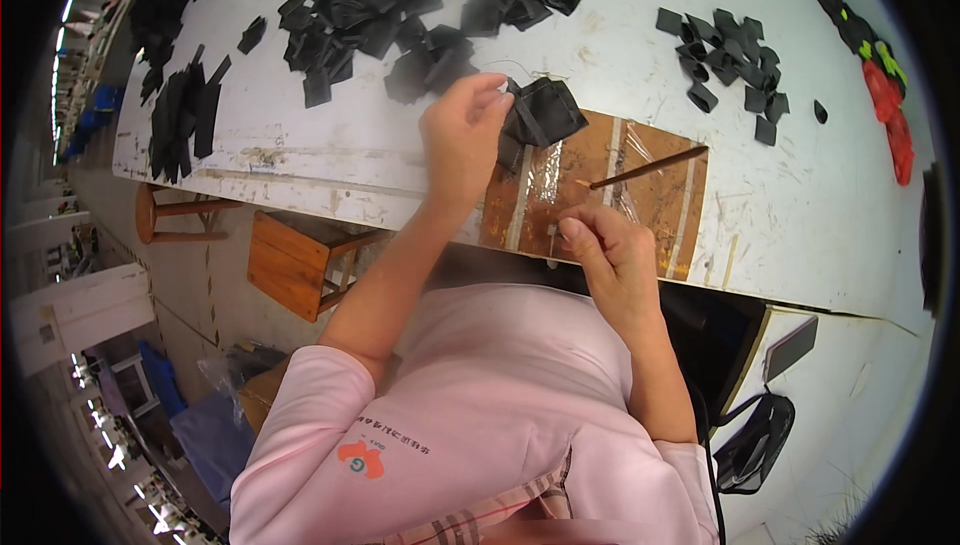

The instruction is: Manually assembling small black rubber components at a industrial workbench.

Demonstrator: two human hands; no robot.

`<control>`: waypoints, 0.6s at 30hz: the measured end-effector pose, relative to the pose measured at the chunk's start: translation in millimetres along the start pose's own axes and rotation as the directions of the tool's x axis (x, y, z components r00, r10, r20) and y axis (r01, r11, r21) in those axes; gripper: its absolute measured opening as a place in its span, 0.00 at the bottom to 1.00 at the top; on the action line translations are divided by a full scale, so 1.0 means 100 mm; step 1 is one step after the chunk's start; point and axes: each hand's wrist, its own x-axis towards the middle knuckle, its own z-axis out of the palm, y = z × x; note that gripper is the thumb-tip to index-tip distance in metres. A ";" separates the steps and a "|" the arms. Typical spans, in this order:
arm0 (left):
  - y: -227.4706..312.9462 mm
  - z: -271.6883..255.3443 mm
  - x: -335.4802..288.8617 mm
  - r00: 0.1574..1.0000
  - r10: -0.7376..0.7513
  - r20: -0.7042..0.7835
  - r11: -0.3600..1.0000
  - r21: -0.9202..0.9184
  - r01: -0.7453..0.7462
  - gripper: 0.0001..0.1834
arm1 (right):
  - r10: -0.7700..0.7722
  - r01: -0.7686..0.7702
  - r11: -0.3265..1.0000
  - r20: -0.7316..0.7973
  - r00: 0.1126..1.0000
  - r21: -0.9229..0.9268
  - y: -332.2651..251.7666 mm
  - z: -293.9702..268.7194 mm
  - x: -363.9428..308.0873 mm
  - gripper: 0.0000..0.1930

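Head view: left hand (463, 135) half-curled, fingertips at black folded fabric piece (547, 112) by upper-left corner of scuffed brown rectangular board (660, 207), can't tell if gripping. Right hand (618, 253) nearly closed, honestly can't see contents.

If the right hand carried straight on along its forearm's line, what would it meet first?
Most likely the brown stick, whose pointed end shows just past the knuckles of the right hand, over the brown board. Depth is unclear, so the hand might pass above or below the stick.
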 end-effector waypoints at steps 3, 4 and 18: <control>-0.06 0.06 -0.01 0.987 -0.147 0.062 0.961 -0.227 0.157 0.10 | 0.022 -0.021 1.000 0.010 1.000 -0.016 0.05 0.00 -0.02 0.08; -0.06 0.08 -0.03 0.987 -0.148 0.066 0.961 -0.227 0.159 0.10 | 0.023 -0.023 1.000 0.001 1.000 -0.019 0.07 0.00 -0.02 0.09; -0.25 0.04 -0.07 0.840 0.441 0.316 0.606 0.586 -0.539 0.19 | 0.063 -0.062 0.997 0.035 0.997 -0.039 0.24 0.04 -0.04 0.09</control>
